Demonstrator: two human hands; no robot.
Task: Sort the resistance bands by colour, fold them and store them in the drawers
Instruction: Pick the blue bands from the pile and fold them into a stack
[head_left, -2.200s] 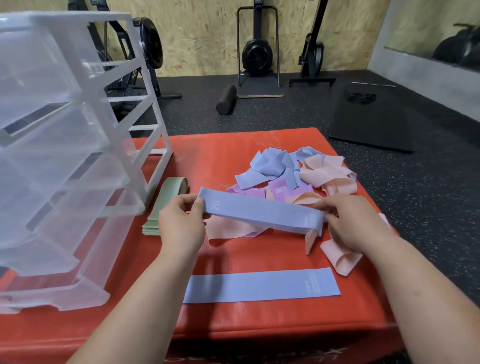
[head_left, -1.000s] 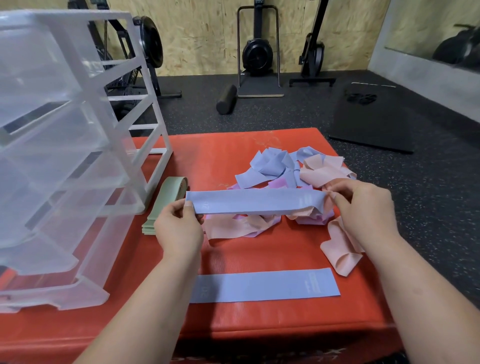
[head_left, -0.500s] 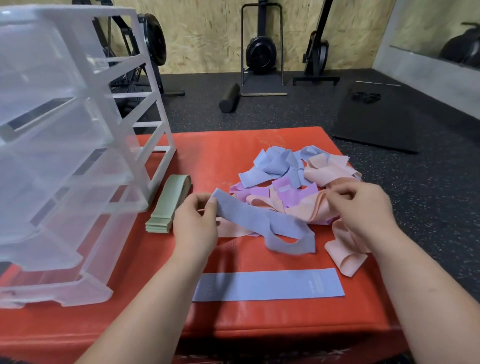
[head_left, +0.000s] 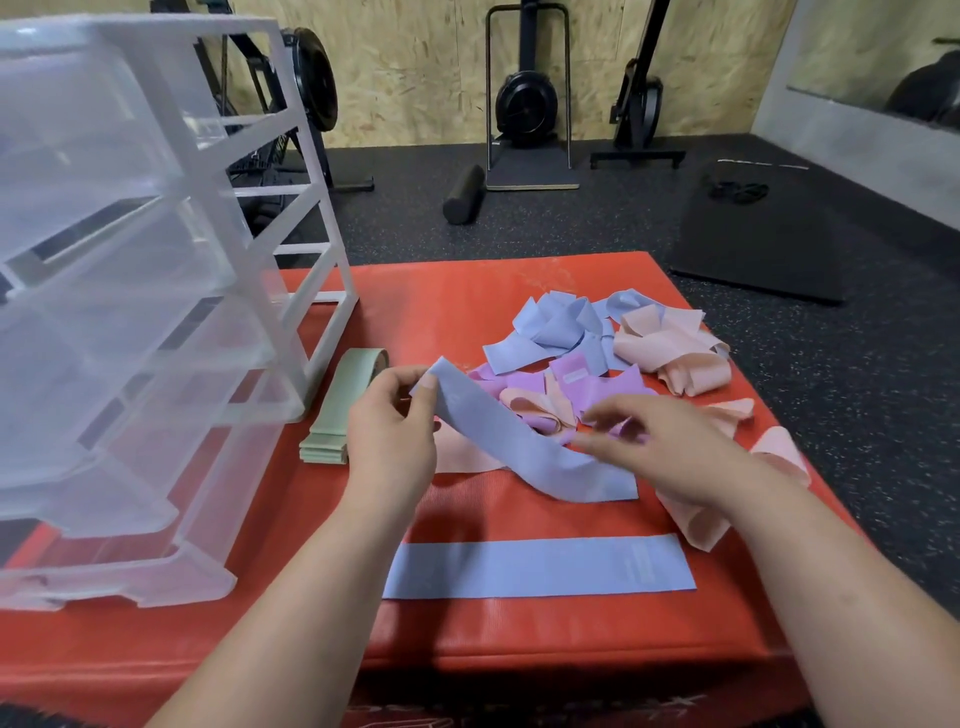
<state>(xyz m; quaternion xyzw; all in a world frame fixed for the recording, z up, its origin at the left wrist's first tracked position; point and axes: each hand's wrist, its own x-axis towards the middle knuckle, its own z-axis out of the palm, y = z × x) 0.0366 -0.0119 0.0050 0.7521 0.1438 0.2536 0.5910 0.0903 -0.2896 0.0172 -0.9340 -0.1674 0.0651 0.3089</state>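
Bands, resistance, in four colours, spread over the red counter (head_left: 467, 301) in front of you.

Item: held blue band (head_left: 519, 447). Your left hand (head_left: 392, 436), just left of the counter's centre, pinches its upper end between thumb and forefinger, the grip clamped on the cloth. The forearm runs up from 7 o'clock. From the pinch the band slopes down toward 4 o'clock, and its free end lies slack on the counter.

Item: your right hand (head_left: 670, 457). It comes in from 5 o'clock, back of the hand up, with its fingers stretched and spread toward 9 o'clock over the band's lower half. The grip is apart and encloses nothing. The fingers are blurred, so you cannot tell whether they touch the band.

Item: flat blue band (head_left: 540, 569). It lies straight at 6 o'clock, near the counter's front edge, between your two forearms.

Item: green bands (head_left: 343, 410). These form a folded stack at 9 o'clock, just beside your left hand and alongside the foot of the drawer unit.

Item: loose pile, 1 to 3 o'clock. The blue bands (head_left: 556, 327) are farthest from you and the purple bands (head_left: 587, 387) sit nearer, by your right fingers. The peach bands (head_left: 670, 353) are at the right, with more peach cloth under your right wrist.

Item: drawer unit (head_left: 156, 312). It is clear plastic and stands at 9 to 10 o'clock on the counter's left part. Its drawers are pulled out in steps, the lower ones reaching further toward you.
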